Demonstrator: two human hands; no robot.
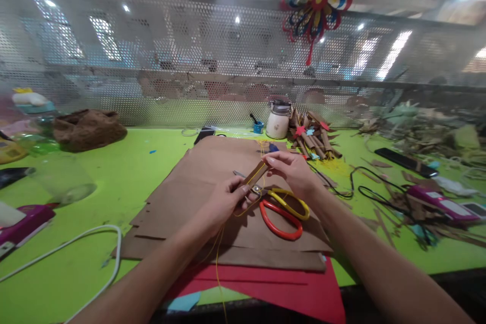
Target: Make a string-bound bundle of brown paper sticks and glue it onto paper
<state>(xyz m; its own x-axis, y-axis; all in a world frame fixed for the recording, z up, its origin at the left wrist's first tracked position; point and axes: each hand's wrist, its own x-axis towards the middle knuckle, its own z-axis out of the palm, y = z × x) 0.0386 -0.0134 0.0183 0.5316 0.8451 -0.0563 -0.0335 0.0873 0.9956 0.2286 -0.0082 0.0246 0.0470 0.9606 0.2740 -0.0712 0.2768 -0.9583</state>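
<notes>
A narrow strip of brown paper (pixel 255 174) with yellow thread along it is stretched between my two hands. My left hand (pixel 231 197) pinches its lower end, thumb on top. At the upper end, the fingertips of my right hand (pixel 290 169) are closed on the strip. Yellow thread (pixel 217 268) hangs from my left hand over the table's front edge. Under the hands lie scissors (pixel 281 218) with one red and one yellow handle, their blades partly hidden by my left hand and the strip. They rest on a stack of brown paper sheets (pixel 182 202).
Red paper (pixel 266 288) sticks out beneath the stack. Behind it stand a lidded white jar (pixel 278 121), a small blue pot (pixel 258 127) and a pile of rolled brown paper (pixel 319 136). A black cable (pixel 353 182) and paper scraps lie right; a white cable (pixel 119 243) curves left.
</notes>
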